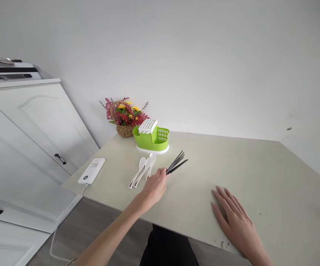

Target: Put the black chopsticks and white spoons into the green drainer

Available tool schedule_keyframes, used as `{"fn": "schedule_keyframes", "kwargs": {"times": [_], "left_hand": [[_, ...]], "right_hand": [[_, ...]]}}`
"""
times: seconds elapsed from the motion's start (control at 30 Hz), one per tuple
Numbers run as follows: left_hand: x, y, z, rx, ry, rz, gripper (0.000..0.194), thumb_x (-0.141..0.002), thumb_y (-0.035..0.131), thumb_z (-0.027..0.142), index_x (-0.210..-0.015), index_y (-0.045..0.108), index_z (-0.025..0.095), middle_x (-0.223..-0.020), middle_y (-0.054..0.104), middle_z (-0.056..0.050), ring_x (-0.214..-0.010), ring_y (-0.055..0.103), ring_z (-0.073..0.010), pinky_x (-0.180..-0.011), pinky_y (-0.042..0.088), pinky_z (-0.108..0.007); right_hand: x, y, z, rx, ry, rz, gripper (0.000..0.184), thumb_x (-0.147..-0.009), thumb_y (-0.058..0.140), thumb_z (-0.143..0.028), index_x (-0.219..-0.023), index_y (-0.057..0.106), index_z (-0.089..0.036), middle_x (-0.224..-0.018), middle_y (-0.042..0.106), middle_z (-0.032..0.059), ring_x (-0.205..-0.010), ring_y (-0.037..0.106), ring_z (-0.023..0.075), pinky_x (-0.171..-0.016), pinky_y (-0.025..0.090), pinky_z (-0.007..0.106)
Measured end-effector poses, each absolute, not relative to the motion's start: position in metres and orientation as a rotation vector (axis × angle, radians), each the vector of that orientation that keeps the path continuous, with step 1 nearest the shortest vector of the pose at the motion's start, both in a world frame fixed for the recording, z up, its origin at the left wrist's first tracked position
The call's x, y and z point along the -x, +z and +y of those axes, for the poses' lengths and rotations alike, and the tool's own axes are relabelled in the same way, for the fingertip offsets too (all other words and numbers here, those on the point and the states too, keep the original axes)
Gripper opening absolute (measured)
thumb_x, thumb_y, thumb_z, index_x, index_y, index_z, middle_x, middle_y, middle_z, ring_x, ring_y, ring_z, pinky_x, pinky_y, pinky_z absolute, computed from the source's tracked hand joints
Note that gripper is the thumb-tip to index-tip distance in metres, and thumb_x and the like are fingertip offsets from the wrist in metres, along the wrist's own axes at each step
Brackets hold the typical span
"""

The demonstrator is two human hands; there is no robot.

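My left hand (155,186) reaches over the pale table (259,177) with its fingers closed round the near ends of several black chopsticks (177,162), which fan out toward the far right. Just left of that hand lie three white spoons (142,171) side by side. Behind them stands a green cutlery holder (151,138) with a white slotted top on a white base. My right hand (233,214) rests flat on the table near the front edge, fingers stretched out, holding nothing.
A wicker basket of red and yellow flowers (124,116) stands at the back left corner against the wall. A white power bank (91,171) with a cable lies at the table's left edge. White cabinets (24,147) stand to the left.
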State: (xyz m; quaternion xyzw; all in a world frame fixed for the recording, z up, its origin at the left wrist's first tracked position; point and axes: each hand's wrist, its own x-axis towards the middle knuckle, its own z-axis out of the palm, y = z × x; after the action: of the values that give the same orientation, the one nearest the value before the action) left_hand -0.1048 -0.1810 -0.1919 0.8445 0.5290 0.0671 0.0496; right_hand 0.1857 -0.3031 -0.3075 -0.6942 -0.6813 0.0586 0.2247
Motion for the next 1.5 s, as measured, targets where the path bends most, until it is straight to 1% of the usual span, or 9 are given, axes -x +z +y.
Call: {"fn": "schedule_keyframes", "kwargs": {"times": [0.13, 0.23, 0.33, 0.43, 0.6, 0.73, 0.97, 1.4, 1.5], "left_hand": [[0.079, -0.210, -0.187, -2.682, 0.067, 1.537, 0.023, -0.099, 0.046, 0.013, -0.121, 0.051, 0.018, -0.103, 0.061, -0.016, -0.079, 0.072, -0.0271, -0.064, 0.053, -0.035], [0.071, -0.218, -0.189, -2.700, -0.015, 1.548, 0.052, -0.085, 0.063, 0.007, -0.133, 0.046, 0.014, -0.108, 0.060, -0.021, -0.082, 0.072, -0.0319, -0.065, 0.055, -0.040], [0.068, -0.222, -0.189, -2.690, -0.081, 1.580, 0.070, -0.077, 0.065, 0.001, -0.142, 0.042, 0.012, -0.111, 0.061, -0.024, -0.083, 0.072, -0.0321, -0.066, 0.056, -0.040], [0.065, -0.220, -0.191, -2.716, -0.145, 1.607, 0.074, -0.075, 0.061, -0.004, -0.144, 0.040, 0.010, -0.111, 0.062, -0.024, -0.081, 0.072, -0.0289, -0.065, 0.056, -0.036], [0.060, -0.208, -0.196, -2.733, -0.187, 1.638, 0.070, -0.076, 0.060, -0.007, -0.142, 0.041, 0.008, -0.114, 0.062, -0.020, -0.081, 0.071, -0.0247, -0.064, 0.056, -0.032], [0.055, -0.198, -0.200, -2.705, -0.243, 1.666, 0.065, -0.076, 0.060, -0.009, -0.138, 0.045, 0.004, -0.113, 0.063, -0.020, -0.086, 0.071, -0.0264, -0.067, 0.058, -0.033], [0.049, -0.198, -0.199, -2.696, -0.219, 1.689, 0.052, -0.078, 0.064, -0.005, -0.128, 0.054, 0.004, -0.106, 0.065, -0.019, -0.092, 0.069, -0.0282, -0.072, 0.058, -0.034], [0.041, -0.199, -0.197, -2.729, -0.267, 1.696, 0.046, -0.080, 0.066, -0.001, -0.125, 0.057, 0.006, -0.107, 0.064, -0.018, -0.094, 0.068, -0.0271, -0.073, 0.057, -0.033], [0.044, -0.199, -0.198, -2.741, -0.235, 1.702, 0.037, -0.085, 0.062, 0.002, -0.122, 0.058, 0.006, -0.107, 0.063, -0.019, -0.095, 0.067, -0.0280, -0.073, 0.056, -0.034]], "right_hand": [[-0.185, -0.303, -0.303, 1.903, 0.140, -1.879, 0.063, -0.106, 0.034, -0.058, -0.164, 0.036, -0.031, -0.171, 0.026, -0.0052, -0.158, 0.023, 0.0273, -0.127, 0.031, 0.052], [-0.184, -0.301, -0.302, 1.894, 0.127, -1.886, 0.064, -0.107, 0.034, -0.058, -0.164, 0.036, -0.029, -0.171, 0.027, -0.0042, -0.158, 0.024, 0.0273, -0.128, 0.030, 0.051], [-0.185, -0.301, -0.302, 1.890, 0.115, -1.887, 0.064, -0.107, 0.034, -0.058, -0.163, 0.037, -0.029, -0.171, 0.027, -0.0036, -0.158, 0.025, 0.0278, -0.127, 0.031, 0.051], [-0.185, -0.302, -0.302, 1.882, 0.094, -1.890, 0.063, -0.107, 0.035, -0.057, -0.164, 0.036, -0.029, -0.171, 0.028, -0.0034, -0.158, 0.025, 0.0284, -0.127, 0.032, 0.051], [-0.187, -0.303, -0.301, 1.876, 0.091, -1.909, 0.064, -0.106, 0.037, -0.057, -0.165, 0.033, -0.030, -0.171, 0.027, -0.0031, -0.157, 0.026, 0.0293, -0.126, 0.034, 0.053], [-0.187, -0.303, -0.302, 1.878, 0.090, -1.911, 0.065, -0.106, 0.037, -0.058, -0.164, 0.034, -0.030, -0.171, 0.027, -0.0034, -0.158, 0.026, 0.0291, -0.125, 0.035, 0.053], [-0.186, -0.307, -0.301, 1.861, 0.048, -1.908, 0.063, -0.106, 0.037, -0.056, -0.164, 0.034, -0.030, -0.171, 0.028, -0.0032, -0.158, 0.026, 0.0278, -0.126, 0.035, 0.053], [-0.187, -0.307, -0.300, 1.866, 0.056, -1.909, 0.063, -0.106, 0.037, -0.057, -0.164, 0.034, -0.031, -0.171, 0.027, -0.0042, -0.158, 0.025, 0.0279, -0.127, 0.033, 0.053], [-0.187, -0.307, -0.300, 1.872, 0.072, -1.909, 0.064, -0.106, 0.038, -0.057, -0.165, 0.032, -0.032, -0.171, 0.026, -0.0045, -0.158, 0.025, 0.0282, -0.126, 0.035, 0.053]]}}
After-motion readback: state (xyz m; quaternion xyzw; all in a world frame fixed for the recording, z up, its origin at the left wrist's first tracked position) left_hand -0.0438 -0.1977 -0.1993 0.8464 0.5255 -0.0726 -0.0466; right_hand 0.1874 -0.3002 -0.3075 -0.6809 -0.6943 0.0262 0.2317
